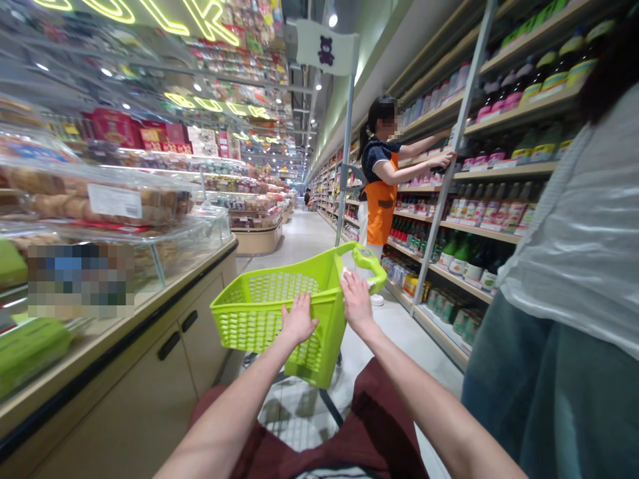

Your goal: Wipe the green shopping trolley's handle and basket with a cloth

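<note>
A lime-green plastic shopping cart (pixel 319 346) with a perforated basket stands in front of me, its handle loop at the right. My left hand (pixel 299 320) lies on the near side of the basket, fingers stretched flat over the rim. At the handle end, my right hand (pixel 357 301) presses its closed fingers on the cart's edge over a white tissue (pixel 344 274). Most of that tissue is hidden under the fingers. A pole with a white bear flag (pixel 327 48) rises behind the handle.
On the left runs a display counter (pixel 200 299) with packaged food under clear lids (pixel 114 199). Bottle shelves (pixel 489 229) line the right. A worker in an orange apron (pixel 382 206) reaches into them. Another person (pixel 574 266) stands close on my right. A tiled aisle (pixel 299 229) runs ahead.
</note>
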